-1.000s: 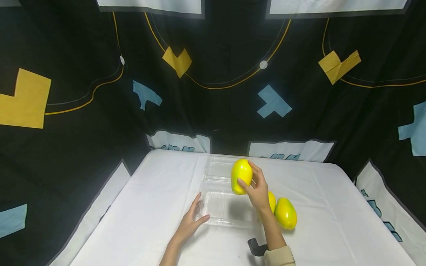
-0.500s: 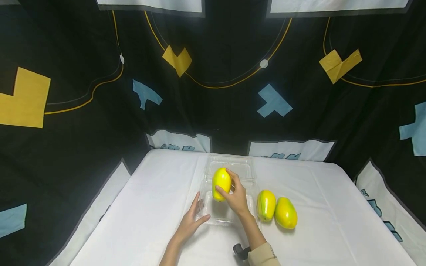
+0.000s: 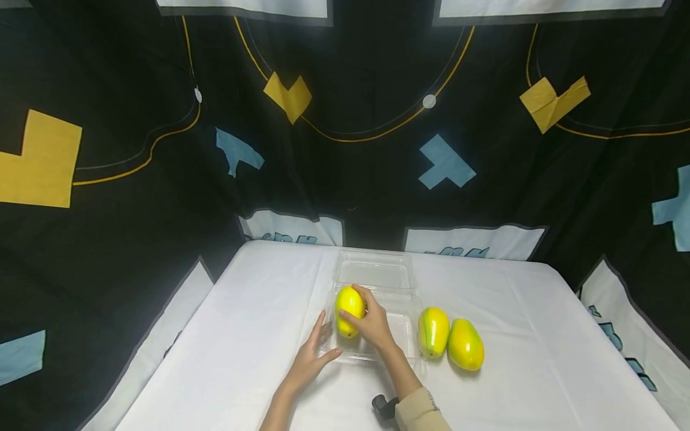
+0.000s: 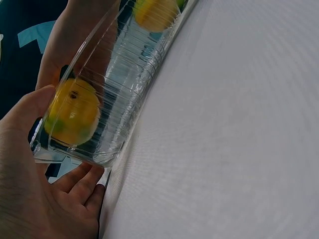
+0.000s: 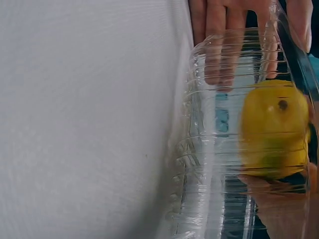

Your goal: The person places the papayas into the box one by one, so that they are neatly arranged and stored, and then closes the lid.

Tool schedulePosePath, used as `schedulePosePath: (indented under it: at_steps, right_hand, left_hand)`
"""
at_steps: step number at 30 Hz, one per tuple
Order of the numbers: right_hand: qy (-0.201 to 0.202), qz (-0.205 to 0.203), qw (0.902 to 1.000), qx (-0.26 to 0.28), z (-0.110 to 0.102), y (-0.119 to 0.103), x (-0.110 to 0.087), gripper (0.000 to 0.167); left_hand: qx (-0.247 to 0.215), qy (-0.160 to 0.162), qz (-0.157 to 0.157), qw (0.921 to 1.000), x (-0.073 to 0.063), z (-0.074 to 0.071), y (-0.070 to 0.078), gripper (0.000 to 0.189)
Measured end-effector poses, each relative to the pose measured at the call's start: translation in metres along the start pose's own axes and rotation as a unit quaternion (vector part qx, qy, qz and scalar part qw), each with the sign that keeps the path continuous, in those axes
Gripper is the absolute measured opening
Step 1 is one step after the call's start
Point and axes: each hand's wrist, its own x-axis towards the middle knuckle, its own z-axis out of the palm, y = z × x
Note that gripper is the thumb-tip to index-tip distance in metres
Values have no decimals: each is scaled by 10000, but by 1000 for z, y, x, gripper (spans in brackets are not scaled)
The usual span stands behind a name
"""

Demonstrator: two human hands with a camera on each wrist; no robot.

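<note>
My right hand (image 3: 377, 323) grips a yellow-green mango (image 3: 347, 311) between thumb and fingers, within the left part of a clear plastic clamshell container (image 3: 401, 326). Its lid (image 3: 374, 269) lies folded back, away from me. At the container's left side, my left hand (image 3: 309, 356) rests with fingers and thumb spread. In the left wrist view, that thumb reaches the rim beside the held mango (image 4: 72, 112). Through the clear wall (image 5: 199, 124), the right wrist view shows the same mango low inside, with left-hand fingers (image 5: 214, 55) behind the plastic.
Two more mangoes, one striped green (image 3: 433, 332) and one beside it (image 3: 466, 344), lie on the white-covered table (image 3: 528, 371) right of the container. A dark wrist device (image 3: 384, 407) sits at the right sleeve. Black curtain (image 3: 350, 197) hangs behind the table.
My right hand has carried the mango leftward and down into the container's left part, uncovering the two mangoes on the table. My left hand has stayed in place.
</note>
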Motion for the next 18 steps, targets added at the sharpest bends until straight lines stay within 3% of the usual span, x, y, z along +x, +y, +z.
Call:
schedulePosePath:
  at_steps: [7,14,18]
  right_hand:
    - [-266,160,9993,-208,2,-1,-1,67]
    - [-492,124,9979,-392,6,4,2,67]
    - [-707,160,9968,-326,6,3,2,69]
  left_hand:
    - [44,-8,-52,10000,-1,1,6,81]
    - [-89,-49,-97,9999,-7,-4,34,80]
    - [-21,-7,-99,9999,-6,-2,24,80]
